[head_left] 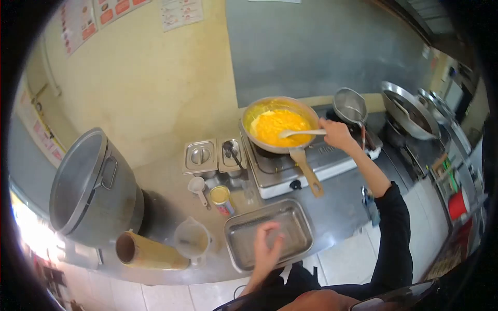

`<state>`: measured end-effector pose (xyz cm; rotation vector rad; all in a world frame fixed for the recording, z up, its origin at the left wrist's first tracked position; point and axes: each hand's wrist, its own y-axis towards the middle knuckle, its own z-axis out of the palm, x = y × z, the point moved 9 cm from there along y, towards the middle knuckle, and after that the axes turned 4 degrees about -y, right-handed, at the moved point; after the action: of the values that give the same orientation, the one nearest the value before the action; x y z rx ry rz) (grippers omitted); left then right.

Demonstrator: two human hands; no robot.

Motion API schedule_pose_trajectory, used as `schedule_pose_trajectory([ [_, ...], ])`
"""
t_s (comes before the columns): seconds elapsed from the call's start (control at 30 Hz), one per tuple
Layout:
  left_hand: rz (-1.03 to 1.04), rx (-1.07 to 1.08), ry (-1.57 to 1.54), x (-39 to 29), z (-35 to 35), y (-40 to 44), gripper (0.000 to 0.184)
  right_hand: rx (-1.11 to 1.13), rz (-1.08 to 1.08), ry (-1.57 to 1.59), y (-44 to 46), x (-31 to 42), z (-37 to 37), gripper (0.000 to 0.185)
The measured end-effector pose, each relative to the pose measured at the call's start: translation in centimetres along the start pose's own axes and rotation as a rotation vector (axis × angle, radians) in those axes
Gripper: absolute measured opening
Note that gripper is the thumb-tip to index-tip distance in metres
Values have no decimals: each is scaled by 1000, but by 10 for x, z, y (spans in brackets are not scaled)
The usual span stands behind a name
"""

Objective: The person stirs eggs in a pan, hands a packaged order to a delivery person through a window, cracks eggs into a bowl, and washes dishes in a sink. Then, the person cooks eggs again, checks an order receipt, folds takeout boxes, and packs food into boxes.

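Note:
My right hand [337, 136] is closed around the handle of a pale spoon or spatula [303, 132], whose tip rests in a bright yellow-orange, lumpy mixture [275, 124]. That mixture lies in a deep frying pan [310, 111] on a tabletop gas stove [280, 187]. The pan's tan handle [307, 171] points toward me, with no hand on it. Over a rectangular metal tray [236, 223] hovers my left hand [267, 244], its thumb and fingers apart and nothing between them. The tray sits on the counter in front of the stove.
Left of the stove are lidded metal containers [200, 155], a black ladle [232, 153], a measuring scoop [196, 185], an opened can [220, 196] and a clear jug [191, 238]. A plastic-wrap roll [150, 252] and large pot [104, 192] stand farther left. Right: a strainer [350, 106] and wok [415, 116].

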<state>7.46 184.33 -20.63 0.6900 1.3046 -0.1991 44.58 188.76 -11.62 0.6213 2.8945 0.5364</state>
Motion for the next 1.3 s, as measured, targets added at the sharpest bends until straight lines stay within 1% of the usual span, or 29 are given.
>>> schedule_pose_trajectory([
  [0.07, -227, -114, -81, 40, 6, 16, 28, 58, -278, -293, 16, 34, 12, 28],
  [0.1, -249, -149, -66, 53, 22, 19, 28, 133, -328, -353, 26, 45, 17, 27],
  [0.13, -294, -168, -135, 69, 43, 31, 35, 123, -353, -328, 40, 49, 11, 27],
  [0.17, -349, -180, -190, 78, 58, 36, 43, 188, -394, -305, 43, 55, 15, 26],
  [0.2, -351, -199, -167, 78, 71, 44, 43, 248, -436, -298, 45, 58, 10, 24],
  [0.23, -534, -198, -273, 93, 92, 44, 44, 241, -491, -309, 47, 57, -7, 18],
  [0.27, -711, -194, -392, 106, 111, 44, 45, 238, -513, -309, 45, 53, -29, 18],
  [0.3, -704, -214, -397, 103, 116, 53, 45, 300, -504, -387, 39, 46, -47, 16],
  [0.33, -842, -116, -617, 102, 139, 54, 48, 359, -494, -466, 34, 40, -55, 15],
  [0.37, -968, -8, -839, 99, 160, 54, 52, 348, -513, -468, 30, 38, -62, 15],
  [0.4, -953, -23, -846, 100, 162, 61, 52, 391, -570, -507, 22, 35, -60, 16],
  [0.43, -966, -9, -956, 100, 170, 66, 53, 434, -624, -547, 13, 37, -56, 19],
  [0.5, -990, 31, -1178, 98, 184, 73, 56, 423, -706, -530, 0, 53, -27, 18],
  [0.53, -977, 28, -1179, 100, 182, 76, 56, 383, -625, -448, -6, 64, -22, 16],
  [0.57, -980, 67, -1148, 101, 183, 73, 56, 180, -687, -362, -9, 79, -15, 15],
  [0.6, -984, 107, -1123, 103, 185, 72, 57, 180, -696, -371, -2, 88, 0, 15],
  [0.67, -1009, 100, -1115, 104, 185, 70, 57, 33, -659, -308, 9, 115, 12, 13],
  [0.7, -1013, 48, -1084, 106, 182, 69, 56, 41, -659, -303, 18, 124, 24, 13],
  [0.77, -1022, -3, -1058, 108, 177, 67, 56, 141, -549, -369, 52, 127, 48, 17],
  [0.83, -992, -62, -1022, 105, 172, 69, 56, 164, -436, -397, 81, 124, 47, 16],
  [0.9, -953, -59, -1041, 105, 171, 70, 56, 66, -344, -277, 116, 96, 48, 17],
  [0.93, -919, -62, -1046, 105, 170, 71, 56, 67, -348, -289, 121, 87, 39, 17],
  [1.0, -907, -66, -1033, 105, 166, 67, 56, 129, -231, -218, 131, 64, 15, 19],
  [1.07, -886, -69, -1042, 108, 167, 76, 57, 143, -203, -271, 139, 48, 37, 20],
  [1.13, -769, 8, -963, 109, 163, 79, 56, 197, -145, -304, 114, 29, 59, 21],
  [1.2, -765, 28, -956, 105, 161, 84, 53, 199, -250, -210, 79, 42, 56, 22],
  [1.23, -853, -1, -1008, 105, 162, 81, 52, 205, -249, -218, 65, 41, 49, 22],
  [1.27, -943, -29, -1060, 103, 165, 78, 50, 267, -266, -212, 49, 43, 34, 21],
  [1.3, -949, -24, -1069, 95, 165, 80, 50, 331, -279, -205, 38, 42, 19, 21],
])
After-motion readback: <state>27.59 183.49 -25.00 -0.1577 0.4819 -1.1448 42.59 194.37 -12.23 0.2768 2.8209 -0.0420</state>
